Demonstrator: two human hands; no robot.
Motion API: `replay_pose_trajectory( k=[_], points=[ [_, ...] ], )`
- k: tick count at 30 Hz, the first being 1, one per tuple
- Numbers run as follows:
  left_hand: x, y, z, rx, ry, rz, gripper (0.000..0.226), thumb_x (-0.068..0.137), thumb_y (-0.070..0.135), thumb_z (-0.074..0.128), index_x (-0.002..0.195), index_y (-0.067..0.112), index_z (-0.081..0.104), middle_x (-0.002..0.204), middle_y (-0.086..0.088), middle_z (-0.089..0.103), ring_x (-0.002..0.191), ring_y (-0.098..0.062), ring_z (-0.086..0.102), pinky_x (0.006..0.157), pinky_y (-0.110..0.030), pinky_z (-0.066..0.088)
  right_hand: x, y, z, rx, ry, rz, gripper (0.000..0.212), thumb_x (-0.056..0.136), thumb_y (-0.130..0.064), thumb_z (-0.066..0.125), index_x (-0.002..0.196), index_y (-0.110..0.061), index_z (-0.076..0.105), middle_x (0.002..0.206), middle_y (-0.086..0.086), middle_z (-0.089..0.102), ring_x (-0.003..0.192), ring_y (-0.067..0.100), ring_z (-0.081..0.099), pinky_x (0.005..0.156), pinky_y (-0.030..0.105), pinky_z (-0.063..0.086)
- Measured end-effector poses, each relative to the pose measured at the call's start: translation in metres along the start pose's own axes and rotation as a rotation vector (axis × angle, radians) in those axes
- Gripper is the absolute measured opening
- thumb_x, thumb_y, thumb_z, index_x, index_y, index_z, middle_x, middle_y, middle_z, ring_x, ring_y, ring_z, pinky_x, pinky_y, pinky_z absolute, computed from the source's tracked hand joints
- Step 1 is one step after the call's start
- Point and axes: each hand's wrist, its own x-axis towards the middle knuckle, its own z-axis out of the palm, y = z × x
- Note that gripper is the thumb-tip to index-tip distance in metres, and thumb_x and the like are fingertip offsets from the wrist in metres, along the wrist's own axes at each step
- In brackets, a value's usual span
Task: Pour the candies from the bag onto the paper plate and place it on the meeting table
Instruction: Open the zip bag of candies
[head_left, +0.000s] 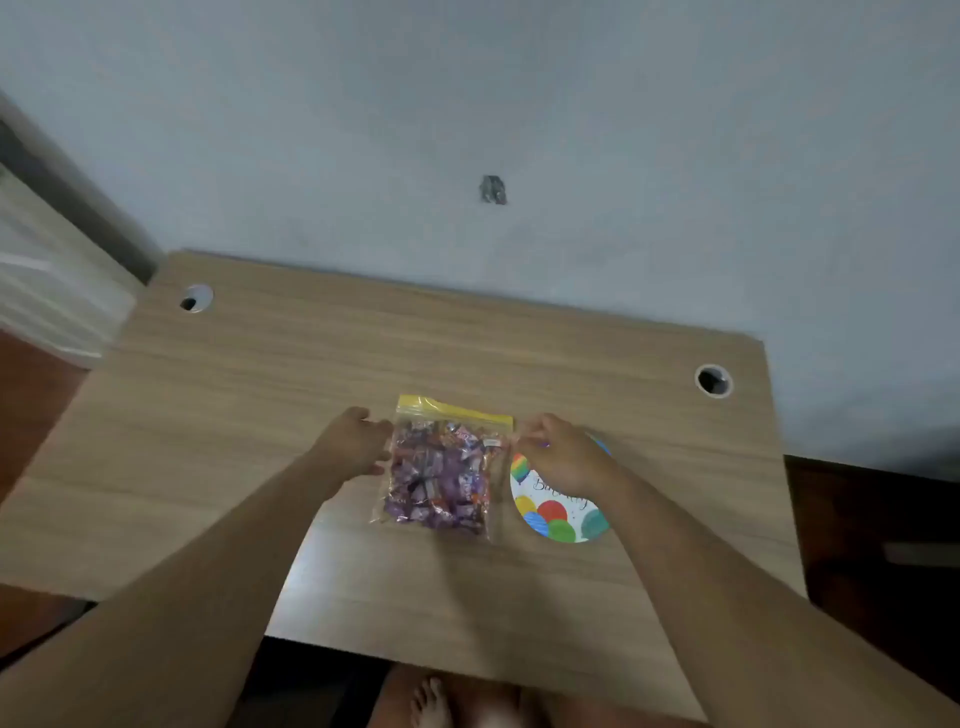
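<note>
Candies (441, 475) are seen sealed inside a clear zip bag (448, 415) laid flat on the wooden desk (311, 374), its yellow closure pointing away from the person. It is flanked by the left hand (358, 441), loosely curled at one edge, and the right hand (558, 454), pinched at the opposite edge above the paper plate (558, 512) lying just right.

perhaps an office: grommeted desk (467, 353)

One clear zip-top plastic bag (441, 467) of purple-wrapped candies, too many to count; one round balloon-printed paper plate (561, 514); two round cable holes (714, 381) in one wooden counter (311, 364); two hands (353, 441).
</note>
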Motion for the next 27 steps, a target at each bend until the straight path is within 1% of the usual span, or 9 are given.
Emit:
replay_pose_trajectory(
  k=[3, 7, 9, 12, 15, 17, 19, 22, 27],
  points=[
    [0.017, -0.02, 0.013, -0.18, -0.021, -0.105, 0.075, 0.108, 0.016, 0.059, 0.168, 0.001, 0.017, 0.108, -0.023, 0.073, 0.075, -0.027, 0.068, 0.058, -0.033, 0.062, 0.018, 0.002, 0.016, -0.019, -0.03, 0.003, 0.048, 0.103, -0.044, 0.054, 0.146, -0.021, 0.053, 0.146, -0.003, 0.064, 0.118, 0.021, 0.067, 0.095, 0.036, 0.054],
    [0.035, -0.042, 0.029, -0.277, -0.023, -0.128, 0.03, 0.107, 0.014, 0.062, 0.127, -0.008, 0.066, 0.106, -0.03, 0.079, 0.076, -0.027, 0.07, 0.065, -0.031, 0.063, 0.027, 0.003, 0.023, -0.029, -0.105, 0.0, 0.053, 0.108, -0.043, 0.053, 0.154, -0.017, 0.046, 0.156, -0.002, 0.058, 0.129, 0.023, 0.065, 0.095, 0.029, 0.047],
    [0.036, -0.044, 0.033, -0.321, -0.022, -0.112, 0.021, 0.104, 0.014, 0.068, 0.114, -0.004, 0.072, 0.092, -0.021, 0.08, 0.069, -0.023, 0.071, 0.06, -0.026, 0.062, 0.029, 0.003, 0.02, -0.044, -0.137, -0.014, 0.061, 0.108, -0.044, 0.053, 0.161, -0.016, 0.039, 0.161, -0.002, 0.054, 0.135, 0.021, 0.062, 0.099, 0.028, 0.046],
    [0.025, -0.046, 0.037, -0.316, -0.003, -0.089, 0.017, 0.101, 0.019, 0.073, 0.109, 0.003, 0.074, 0.097, -0.022, 0.075, 0.077, -0.026, 0.068, 0.062, -0.03, 0.059, 0.023, -0.002, 0.008, -0.107, -0.163, -0.054, 0.066, 0.108, -0.045, 0.053, 0.164, -0.017, 0.033, 0.16, 0.003, 0.054, 0.142, 0.025, 0.056, 0.106, 0.03, 0.042],
    [-0.004, -0.043, 0.034, -0.312, 0.043, -0.001, 0.017, 0.102, 0.018, 0.072, 0.102, 0.002, 0.072, 0.093, -0.021, 0.066, 0.089, -0.029, 0.061, 0.071, -0.033, 0.049, 0.007, -0.015, -0.008, -0.212, -0.113, -0.194, 0.06, 0.108, -0.041, 0.055, 0.161, -0.019, 0.039, 0.154, 0.006, 0.055, 0.138, 0.026, 0.054, 0.103, 0.027, 0.038],
    [-0.032, -0.041, 0.03, -0.252, 0.068, 0.111, 0.028, 0.098, 0.026, 0.075, 0.101, -0.002, 0.071, 0.089, -0.02, 0.068, 0.086, -0.026, 0.062, 0.075, -0.036, 0.05, -0.008, -0.025, -0.014, -0.296, -0.061, -0.35, 0.054, 0.107, -0.038, 0.057, 0.157, -0.018, 0.046, 0.153, 0.006, 0.053, 0.139, 0.028, 0.048, 0.115, 0.033, 0.037],
    [-0.061, -0.038, 0.023, -0.133, 0.098, 0.218, 0.025, 0.092, 0.038, 0.075, 0.095, 0.013, 0.076, 0.082, -0.009, 0.071, 0.079, -0.021, 0.063, 0.077, -0.037, 0.05, -0.022, -0.033, -0.017, -0.36, -0.058, -0.486, 0.051, 0.106, -0.036, 0.059, 0.153, -0.017, 0.052, 0.152, 0.005, 0.055, 0.14, 0.03, 0.046, 0.121, 0.038, 0.035],
    [-0.099, -0.031, 0.013, -0.036, 0.104, 0.314, 0.015, 0.101, 0.026, 0.072, 0.087, 0.021, 0.075, 0.07, 0.007, 0.064, 0.07, -0.013, 0.057, 0.071, -0.032, 0.043, -0.048, -0.046, -0.016, -0.426, -0.068, -0.579, 0.05, 0.104, -0.037, 0.062, 0.15, -0.017, 0.056, 0.149, 0.004, 0.059, 0.137, 0.03, 0.049, 0.117, 0.036, 0.035],
    [-0.135, -0.024, 0.003, 0.107, 0.083, 0.411, 0.024, 0.104, 0.008, 0.065, 0.083, 0.018, 0.072, 0.076, -0.012, 0.069, 0.07, -0.011, 0.059, 0.072, -0.028, 0.042, -0.084, -0.053, -0.011, -0.364, -0.113, -0.509, 0.025, 0.103, -0.032, 0.065, 0.123, -0.019, 0.073, 0.122, 0.003, 0.076, 0.116, 0.027, 0.068, 0.098, 0.04, 0.054]
  ],
)
